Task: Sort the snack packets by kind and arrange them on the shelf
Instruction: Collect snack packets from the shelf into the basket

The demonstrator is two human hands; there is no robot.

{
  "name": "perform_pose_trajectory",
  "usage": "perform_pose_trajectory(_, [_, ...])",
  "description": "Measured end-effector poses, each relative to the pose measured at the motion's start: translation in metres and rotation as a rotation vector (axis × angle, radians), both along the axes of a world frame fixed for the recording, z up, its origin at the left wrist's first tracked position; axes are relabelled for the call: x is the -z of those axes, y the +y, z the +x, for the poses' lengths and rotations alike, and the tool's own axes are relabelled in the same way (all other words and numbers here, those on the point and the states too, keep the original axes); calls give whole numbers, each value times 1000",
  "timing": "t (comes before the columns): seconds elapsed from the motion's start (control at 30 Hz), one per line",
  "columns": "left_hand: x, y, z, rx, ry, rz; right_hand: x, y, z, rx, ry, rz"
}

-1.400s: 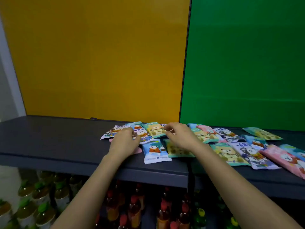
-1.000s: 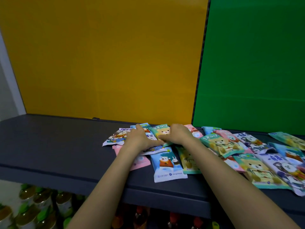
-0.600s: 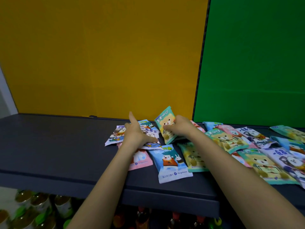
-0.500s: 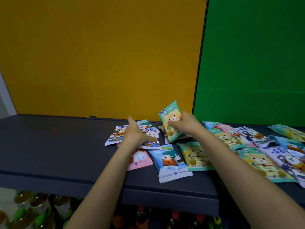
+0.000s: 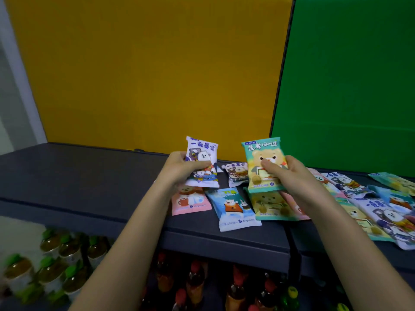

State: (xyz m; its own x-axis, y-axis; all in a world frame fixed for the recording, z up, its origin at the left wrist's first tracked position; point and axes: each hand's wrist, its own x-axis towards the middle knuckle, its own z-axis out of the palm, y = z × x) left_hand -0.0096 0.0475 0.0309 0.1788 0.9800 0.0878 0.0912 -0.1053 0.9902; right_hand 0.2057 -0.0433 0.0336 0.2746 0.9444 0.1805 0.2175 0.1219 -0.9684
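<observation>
A white-and-purple foil snack packet (image 5: 202,163) is gripped upright by the left hand (image 5: 179,168) above the dark grey shelf (image 5: 78,176). A teal bear-print foil packet (image 5: 263,163) is pinched upright by the right hand (image 5: 289,173). More mixed packets (image 5: 363,205) are scattered flat on the shelf's right.

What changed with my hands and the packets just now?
The left hand picked a white packet off the pile and raised it; the right hand lifted a green bear packet upright. The pink packet and blue packet in front stayed put.
</observation>
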Motion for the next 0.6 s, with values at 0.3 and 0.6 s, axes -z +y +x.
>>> perform_pose_trajectory(0.3, [19, -93, -168, -434, -49, 180, 17, -8, -117, -350, 20, 79])
perform_pose_trajectory(0.6, [102, -267, -360, -972, -64, 52, 87, -38, -355, -844, 2, -78])
